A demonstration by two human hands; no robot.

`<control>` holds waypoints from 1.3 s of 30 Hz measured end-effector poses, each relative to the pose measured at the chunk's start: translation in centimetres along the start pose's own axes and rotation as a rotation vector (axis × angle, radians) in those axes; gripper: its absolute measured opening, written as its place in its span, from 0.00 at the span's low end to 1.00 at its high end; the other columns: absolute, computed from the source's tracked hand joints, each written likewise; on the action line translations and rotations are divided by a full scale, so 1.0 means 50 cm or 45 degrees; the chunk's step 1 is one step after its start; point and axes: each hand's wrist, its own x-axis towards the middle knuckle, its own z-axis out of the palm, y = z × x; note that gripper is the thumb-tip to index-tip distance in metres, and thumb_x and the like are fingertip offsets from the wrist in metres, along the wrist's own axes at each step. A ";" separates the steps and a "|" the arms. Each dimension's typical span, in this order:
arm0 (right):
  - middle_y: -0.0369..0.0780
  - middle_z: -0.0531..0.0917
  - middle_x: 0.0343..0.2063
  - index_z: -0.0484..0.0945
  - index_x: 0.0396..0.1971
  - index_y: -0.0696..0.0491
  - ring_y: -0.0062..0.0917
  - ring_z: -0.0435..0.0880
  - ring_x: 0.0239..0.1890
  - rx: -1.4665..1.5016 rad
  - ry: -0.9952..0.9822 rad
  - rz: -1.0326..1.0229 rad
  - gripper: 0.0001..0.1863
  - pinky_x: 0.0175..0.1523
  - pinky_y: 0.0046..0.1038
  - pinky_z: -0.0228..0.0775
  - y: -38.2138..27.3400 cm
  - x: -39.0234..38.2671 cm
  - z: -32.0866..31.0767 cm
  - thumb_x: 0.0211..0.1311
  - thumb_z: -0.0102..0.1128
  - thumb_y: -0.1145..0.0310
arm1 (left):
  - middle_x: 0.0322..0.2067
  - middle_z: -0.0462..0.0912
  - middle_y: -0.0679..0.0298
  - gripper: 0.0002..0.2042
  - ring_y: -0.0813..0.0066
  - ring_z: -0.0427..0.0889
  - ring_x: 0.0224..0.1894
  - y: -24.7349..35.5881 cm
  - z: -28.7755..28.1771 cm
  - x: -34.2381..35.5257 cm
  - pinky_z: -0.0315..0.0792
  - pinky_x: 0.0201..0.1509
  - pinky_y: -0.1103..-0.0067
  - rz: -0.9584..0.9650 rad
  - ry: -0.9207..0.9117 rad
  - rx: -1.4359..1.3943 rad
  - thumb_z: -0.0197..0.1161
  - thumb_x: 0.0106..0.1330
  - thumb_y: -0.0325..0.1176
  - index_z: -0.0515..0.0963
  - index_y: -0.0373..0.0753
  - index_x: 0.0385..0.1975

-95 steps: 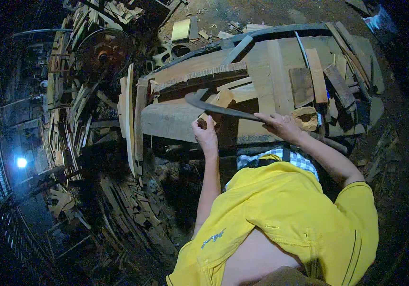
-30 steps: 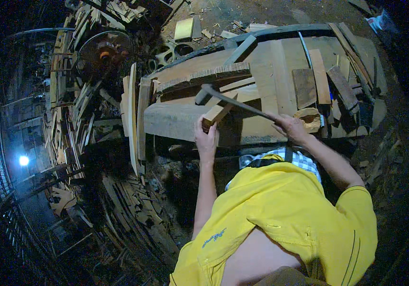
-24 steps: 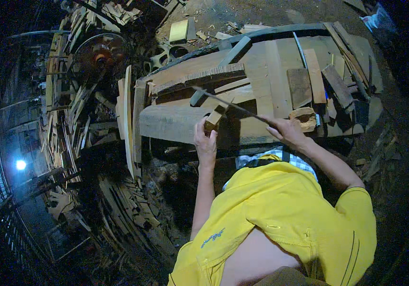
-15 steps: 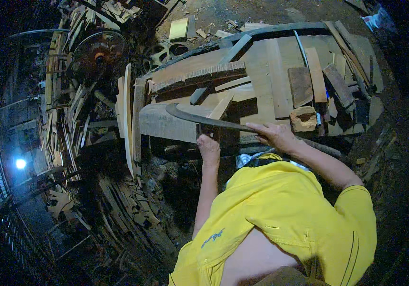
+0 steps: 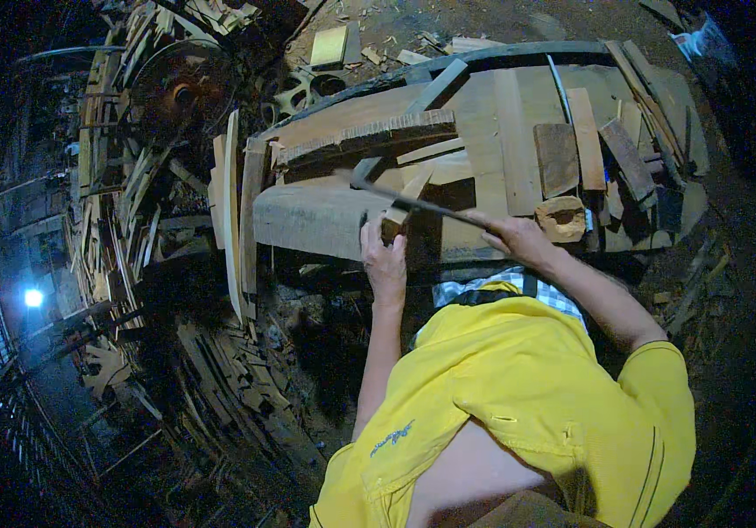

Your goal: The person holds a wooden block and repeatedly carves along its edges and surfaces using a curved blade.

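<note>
My right hand is closed round the handle of a billhook, a long dark blade that curved at its tip in the earlier frame. The blade points left and is smeared by motion, crossing just over a pale wooden strip. My left hand pinches the near end of that strip, with thumb and fingers around it. The strip's far end slants away over the bench. A thick grey plank lies at the bench's near edge, just left of my left hand. Whether the blade touches the strip I cannot tell.
The wooden workbench bears a rough-edged beam, a pale board, a brown block and a notched wood chunk. Stacked strips and a round rusty disc stand to the left. A yellow block lies beyond.
The billhook's blade has swung and turned, now edge-on and blurred over the strip. My left hand has tipped the strip's near end upward and shifted its fingers slightly. My right hand moved a little right.
</note>
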 end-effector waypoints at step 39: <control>0.46 0.81 0.34 0.65 0.58 0.37 0.42 0.81 0.33 0.093 0.079 -0.133 0.23 0.38 0.40 0.74 -0.029 -0.005 -0.026 0.61 0.52 0.60 | 0.48 0.70 0.48 0.30 0.60 0.72 0.49 -0.035 0.018 0.007 0.66 0.53 0.72 -0.308 -0.086 -0.343 0.64 0.55 0.29 0.58 0.33 0.57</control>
